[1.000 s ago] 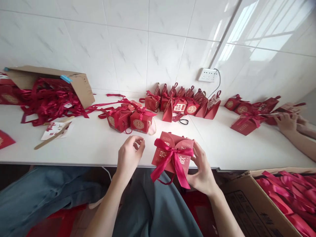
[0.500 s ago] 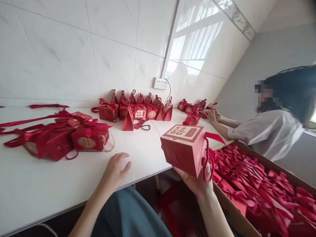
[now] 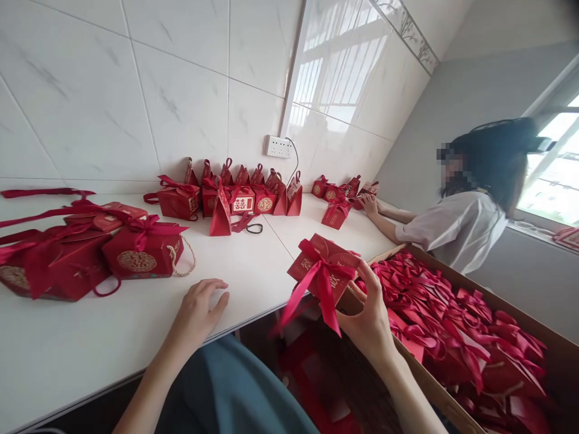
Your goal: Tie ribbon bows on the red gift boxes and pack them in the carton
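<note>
In the head view, our right hand (image 3: 366,313) holds a red gift box (image 3: 312,289) up by the near edge of the desk (image 3: 257,268), with the carton (image 3: 529,325) just to the right. The right grip is clamped on the box's right side, the thumb below and the fingers above. The box is tilted, its top flaps turned toward us, and a shiny ribbon bow (image 3: 322,265) sits across them — one tail hanging well below the box.

Our left hand (image 3: 199,310) is at the near edge of the desk, its grip apart and holding nothing, thumb and fingers spread. Left of it we see a box with a round gold emblem (image 3: 138,260); a pale cord handle (image 3: 192,265) loops out at its right side. A larger red box (image 3: 58,265) stands beside it, further left.

At the far side, a row of red boxes (image 3: 181,202) lines the tiled wall (image 3: 190,78) under a white socket strip (image 3: 279,146), and a black loop (image 3: 254,228) lies in front of them. The carton is heaped with ribboned boxes (image 3: 429,319). Far right, a co-worker in a white top (image 3: 470,226) reaches toward more boxes — exactly what those hands grasp, we cannot tell.
</note>
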Motion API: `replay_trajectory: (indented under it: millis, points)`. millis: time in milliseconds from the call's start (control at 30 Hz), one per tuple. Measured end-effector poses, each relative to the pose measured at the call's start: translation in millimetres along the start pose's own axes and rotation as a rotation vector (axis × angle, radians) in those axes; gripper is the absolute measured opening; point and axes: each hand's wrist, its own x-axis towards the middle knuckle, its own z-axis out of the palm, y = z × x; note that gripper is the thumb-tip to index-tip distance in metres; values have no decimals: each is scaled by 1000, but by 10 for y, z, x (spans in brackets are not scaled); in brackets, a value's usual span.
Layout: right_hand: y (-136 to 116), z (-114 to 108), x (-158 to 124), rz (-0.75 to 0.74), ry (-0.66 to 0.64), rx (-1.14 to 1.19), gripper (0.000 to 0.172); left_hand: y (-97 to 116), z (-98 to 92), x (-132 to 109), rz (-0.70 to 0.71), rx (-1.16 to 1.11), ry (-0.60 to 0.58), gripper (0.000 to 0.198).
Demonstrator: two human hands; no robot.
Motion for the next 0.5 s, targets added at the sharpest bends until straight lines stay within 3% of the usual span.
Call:
replay_trajectory:
  millis: [167, 300, 367, 500]
  points:
    - [60, -347, -57, -18, -20, -85, 91, -7, 6, -2, 30, 73, -44, 30]
    - [117, -959, -49, -46, 26, -265, 93, 11, 32, -25, 134, 205, -112, 40]
    - [124, -1318, -63, 71, 25, -387, 100, 28, 44, -32, 211, 244, -169, 50]
    - [77, -1882, -154, 468, 216, -491, 107, 22, 73, -33, 320, 260, -264, 68]
